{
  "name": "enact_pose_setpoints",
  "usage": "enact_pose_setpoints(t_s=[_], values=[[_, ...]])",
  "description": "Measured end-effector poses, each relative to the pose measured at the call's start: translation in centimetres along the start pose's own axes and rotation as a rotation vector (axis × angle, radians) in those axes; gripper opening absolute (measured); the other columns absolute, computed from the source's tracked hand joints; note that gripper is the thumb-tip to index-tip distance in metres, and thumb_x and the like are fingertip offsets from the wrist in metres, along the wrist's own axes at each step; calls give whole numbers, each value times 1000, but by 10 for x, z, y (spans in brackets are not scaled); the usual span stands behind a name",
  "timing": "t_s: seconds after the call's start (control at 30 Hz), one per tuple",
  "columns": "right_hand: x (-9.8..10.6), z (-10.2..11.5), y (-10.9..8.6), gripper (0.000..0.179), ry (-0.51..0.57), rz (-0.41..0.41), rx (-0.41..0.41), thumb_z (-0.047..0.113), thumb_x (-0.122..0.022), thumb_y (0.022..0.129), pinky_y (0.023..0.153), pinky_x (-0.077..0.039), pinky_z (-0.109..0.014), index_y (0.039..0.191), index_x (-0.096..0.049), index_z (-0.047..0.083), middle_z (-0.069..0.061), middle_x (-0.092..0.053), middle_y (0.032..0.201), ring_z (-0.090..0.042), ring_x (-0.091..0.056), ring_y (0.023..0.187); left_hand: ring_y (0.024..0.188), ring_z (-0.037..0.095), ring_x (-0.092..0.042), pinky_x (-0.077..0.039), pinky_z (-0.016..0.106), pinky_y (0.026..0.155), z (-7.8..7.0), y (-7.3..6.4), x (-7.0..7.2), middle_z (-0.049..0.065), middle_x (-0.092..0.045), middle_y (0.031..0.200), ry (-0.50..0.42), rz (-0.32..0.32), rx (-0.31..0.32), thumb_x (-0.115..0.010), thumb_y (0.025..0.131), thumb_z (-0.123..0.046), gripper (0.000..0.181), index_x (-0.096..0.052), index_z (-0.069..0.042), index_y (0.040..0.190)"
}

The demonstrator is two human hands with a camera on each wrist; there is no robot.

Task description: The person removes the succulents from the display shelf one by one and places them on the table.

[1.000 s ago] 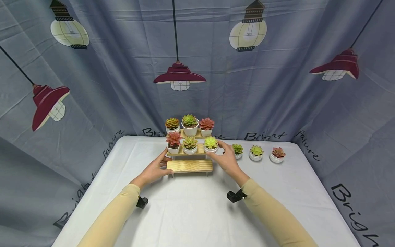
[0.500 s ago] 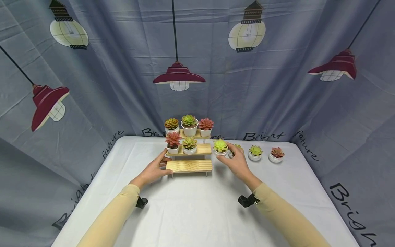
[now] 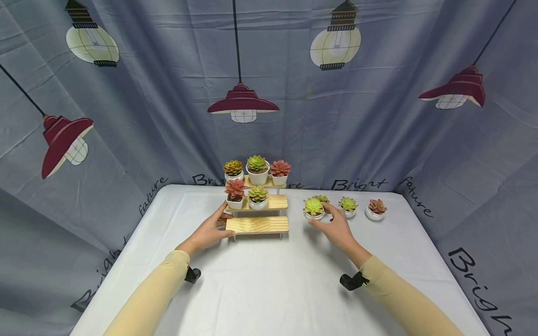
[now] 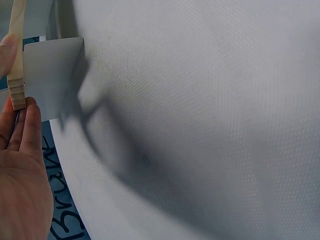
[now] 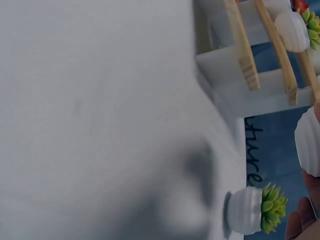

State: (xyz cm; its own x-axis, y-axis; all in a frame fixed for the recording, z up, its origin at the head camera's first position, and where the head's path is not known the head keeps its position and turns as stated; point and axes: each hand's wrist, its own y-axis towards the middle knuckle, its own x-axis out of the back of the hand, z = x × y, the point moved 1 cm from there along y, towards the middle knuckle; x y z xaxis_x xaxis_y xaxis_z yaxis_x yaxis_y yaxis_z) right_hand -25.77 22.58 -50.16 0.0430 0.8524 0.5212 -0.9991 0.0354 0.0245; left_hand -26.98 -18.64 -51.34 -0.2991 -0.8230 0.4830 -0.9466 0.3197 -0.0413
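My left hand (image 3: 205, 234) grips the left end of the lowest board of a three-step wooden plant stand (image 3: 257, 225). In the left wrist view the thumb lies on one face of the board (image 4: 17, 55) and fingertips touch its edge. To the right of the stand, my right hand (image 3: 338, 230) holds a bright green potted succulent (image 3: 313, 207) by its white pot, raised above the table in the right wrist view, where the pot (image 5: 308, 142) is partly cut off. Behind it stands another green succulent (image 3: 322, 198), largely covered.
The top step bears three potted succulents, a green one (image 3: 257, 164) in the middle. On the middle step's left are a red succulent (image 3: 235, 188) and a yellow-green one (image 3: 258, 194). A green succulent (image 3: 348, 205) and a reddish one (image 3: 377, 209) stand on the white table (image 3: 269, 289).
My right hand has carried the bright green succulent off the right end of the middle step, rightward toward the row of pots. The left hand has stayed at the stand.
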Motion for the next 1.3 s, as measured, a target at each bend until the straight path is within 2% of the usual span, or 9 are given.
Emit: enact_pose_setpoints(t_s=[0.43,0.57,0.73,0.97,1.3], values=[[8,-29,-5,90,25,73,24,36,-85,86,115,-34,-61,154,-40,-2,-27,-43,151,-42,-37,141,132,35,-53,-42,50,113,0,0,0,14,-53,142,25,0,-8,-85,88,-21,111,-7,-19,167],[8,-34,-6,89,10,84,0,35,-85,85,115,-32,-62,153,-41,-3,-28,-44,150,-42,-37,141,132,34,-53,-41,49,114,1,0,0,13,-53,143,20,-1,-4,-85,88,-21,111,-7,-21,167],[8,-42,-8,89,-5,90,-57,37,-85,85,116,-27,-64,154,-41,0,-26,-45,148,-43,-31,143,133,35,-52,-41,49,115,2,0,0,12,-54,143,2,1,-8,-85,87,-20,112,-7,-22,167],[7,-53,-9,85,-10,90,-39,32,-87,84,117,-28,-62,150,-46,-2,-27,-51,144,-43,-36,141,133,34,-53,-41,49,114,1,0,0,12,-54,143,4,1,-3,-86,87,-22,113,-7,-22,167],[7,-63,-9,86,-40,87,-54,34,-88,83,120,-22,-60,149,-46,-3,-27,-52,144,-44,-33,143,134,34,-52,-40,49,115,2,0,0,11,-54,143,29,-1,-10,-86,87,-25,113,-7,-21,167]])
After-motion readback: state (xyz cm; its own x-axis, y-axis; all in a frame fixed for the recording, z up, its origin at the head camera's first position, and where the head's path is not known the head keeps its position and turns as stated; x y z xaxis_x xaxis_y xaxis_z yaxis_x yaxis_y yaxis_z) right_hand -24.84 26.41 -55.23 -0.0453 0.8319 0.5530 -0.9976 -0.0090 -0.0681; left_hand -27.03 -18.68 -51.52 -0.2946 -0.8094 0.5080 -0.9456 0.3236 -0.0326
